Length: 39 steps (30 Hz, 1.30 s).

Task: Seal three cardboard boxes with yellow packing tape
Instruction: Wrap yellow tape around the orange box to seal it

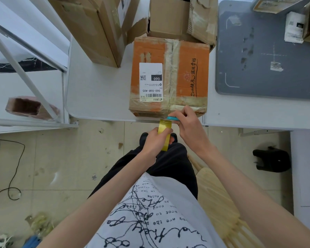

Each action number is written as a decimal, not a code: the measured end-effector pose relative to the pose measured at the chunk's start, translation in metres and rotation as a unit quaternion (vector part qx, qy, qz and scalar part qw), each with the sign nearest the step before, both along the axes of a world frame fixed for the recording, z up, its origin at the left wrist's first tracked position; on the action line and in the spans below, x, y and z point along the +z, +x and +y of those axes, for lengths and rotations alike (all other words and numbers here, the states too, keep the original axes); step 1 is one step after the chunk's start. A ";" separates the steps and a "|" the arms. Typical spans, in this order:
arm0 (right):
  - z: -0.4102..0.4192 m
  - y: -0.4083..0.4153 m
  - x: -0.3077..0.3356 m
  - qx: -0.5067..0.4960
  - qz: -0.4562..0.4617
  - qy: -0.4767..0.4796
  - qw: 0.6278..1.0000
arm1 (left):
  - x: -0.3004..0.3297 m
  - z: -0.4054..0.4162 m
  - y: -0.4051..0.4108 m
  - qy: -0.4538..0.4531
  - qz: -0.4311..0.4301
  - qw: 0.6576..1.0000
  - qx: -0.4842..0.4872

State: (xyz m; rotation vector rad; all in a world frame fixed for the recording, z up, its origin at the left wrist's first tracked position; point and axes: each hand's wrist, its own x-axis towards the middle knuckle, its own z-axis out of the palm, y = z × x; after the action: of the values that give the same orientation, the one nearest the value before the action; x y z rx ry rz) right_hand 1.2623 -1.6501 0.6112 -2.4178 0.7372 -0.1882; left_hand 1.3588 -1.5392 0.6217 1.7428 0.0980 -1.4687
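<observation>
An orange cardboard box (190,72) with a white shipping label lies at the near edge of the white table (100,90), its centre seam covered in old clear tape. My left hand (154,142) grips a roll of yellow packing tape (166,135) just below the table edge. A stretch of yellow tape runs up from the roll toward the box's near side. My right hand (188,124) holds a small blue-handled cutter (173,118) at the top of that tape, against the box's front face.
Two more brown cardboard boxes (89,27) (179,17) stand behind the orange one. A grey cutting mat (268,56) lies on the table to the right. A white shelf frame (25,72) is at the left, a wooden chair (217,203) and a black stool (272,160) on the floor.
</observation>
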 end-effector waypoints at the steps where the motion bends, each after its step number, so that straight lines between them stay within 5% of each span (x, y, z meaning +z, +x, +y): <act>1: 0.000 -0.001 0.000 -0.002 0.001 0.002 1.000 | 0.000 0.000 -0.001 0.003 0.003 1.000 -0.001; 11: -0.017 -0.023 0.006 0.000 0.023 -0.016 1.000 | -0.002 0.002 -0.005 0.009 0.012 1.000 0.008; 25: -0.014 -0.011 0.009 -0.053 -0.040 0.094 0.993 | -0.008 -0.012 -0.007 0.046 -0.005 0.999 0.012; 39: 0.008 0.001 -0.003 -0.036 0.011 -0.028 0.999 | -0.009 -0.014 -0.014 0.067 -0.037 0.997 0.007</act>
State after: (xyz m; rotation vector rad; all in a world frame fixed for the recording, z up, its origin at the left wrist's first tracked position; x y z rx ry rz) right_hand 1.2633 -1.6417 0.6078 -2.4519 0.8416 -0.2138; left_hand 1.3450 -1.5532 0.6125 1.8979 0.1732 -1.4126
